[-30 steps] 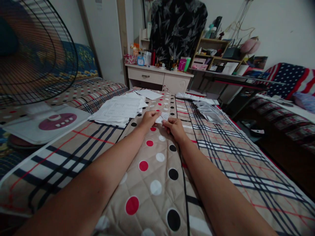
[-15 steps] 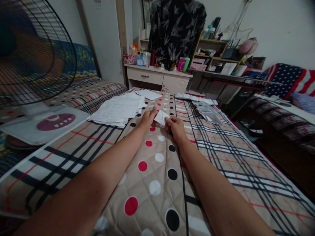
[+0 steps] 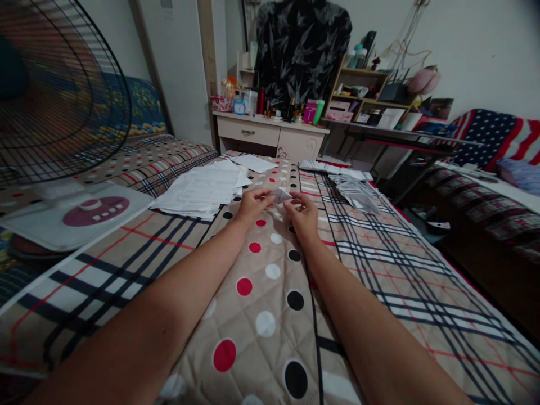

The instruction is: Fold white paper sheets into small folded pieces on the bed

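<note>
Between my two hands is a small piece of folded white paper [image 3: 280,195], held just above the dotted strip of the bedspread [image 3: 270,298]. The fingers of my left hand [image 3: 254,205] pinch its left corner. My right hand [image 3: 304,214] has thumb and fingertips closed on its right corner. To the left of my left hand lies a stack of printed paper sheets [image 3: 200,188]. Beyond my right hand, several folded paper pieces [image 3: 350,190] lie overlapped in a row.
A standing fan [image 3: 54,107] is close on the left, its white base [image 3: 42,216] beside the bed edge. A dresser [image 3: 248,131] crowded with bottles and boxes stands beyond the bed. Shelves [image 3: 367,84] and a folding table [image 3: 405,130] are at the back right.
The folded paper has tilted between my hands and shows a different, narrower face. Both hands have shifted slightly and the fingers have changed their hold.
</note>
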Tool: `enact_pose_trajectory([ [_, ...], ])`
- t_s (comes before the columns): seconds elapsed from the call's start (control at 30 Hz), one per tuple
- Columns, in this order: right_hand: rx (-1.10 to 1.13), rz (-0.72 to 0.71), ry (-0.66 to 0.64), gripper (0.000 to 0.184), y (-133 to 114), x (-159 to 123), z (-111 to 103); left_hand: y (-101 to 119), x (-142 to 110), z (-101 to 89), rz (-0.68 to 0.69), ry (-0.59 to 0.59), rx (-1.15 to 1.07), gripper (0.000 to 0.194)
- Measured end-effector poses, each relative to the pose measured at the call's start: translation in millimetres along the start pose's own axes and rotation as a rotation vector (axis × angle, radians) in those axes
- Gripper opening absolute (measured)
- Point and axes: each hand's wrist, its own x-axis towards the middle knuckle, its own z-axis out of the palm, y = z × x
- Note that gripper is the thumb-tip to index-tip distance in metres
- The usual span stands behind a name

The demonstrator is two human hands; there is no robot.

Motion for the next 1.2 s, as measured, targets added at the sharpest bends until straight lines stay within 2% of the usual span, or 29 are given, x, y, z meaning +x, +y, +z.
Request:
enact_pose_trajectory([
  [0.1, -0.144, -0.223, 0.089, 0.035, -0.3, 0.2, -2.1, -3.2, 1.3, -0.3, 0.025, -0.024, 0.04, 0.028],
  [0.17, -0.204, -0.317, 0.105, 0.03, -2.3, -0.7, -3.3, -3.9, 1.3, -0.2, 0.06, -0.048, 0.072, 0.026],
  [0.37, -0.274, -0.44, 0.121, 0.013, -9.5, -3.1, -3.9, -2.8, -1.4, 3.4, 0.204, -0.065, 0.175, 0.018],
  [0.53, -0.284, -0.454, 0.104, 0.01, -9.7, -2.0, -4.5, 3.1, -6.0, 7.2, 0.228, -0.074, 0.202, 0.017],
  [0.77, -0.274, -0.39, 0.004, 0.013, -4.7, -2.9, -1.2, 22.0, -11.6, 7.9, 0.494, 0.03, 0.445, 0.009],
  [1.2, -0.304, -0.358, -0.017, 0.014, -6.8, -3.3, 0.6, 21.9, -10.0, 10.8, 0.435, 0.043, 0.51, 0.002],
])
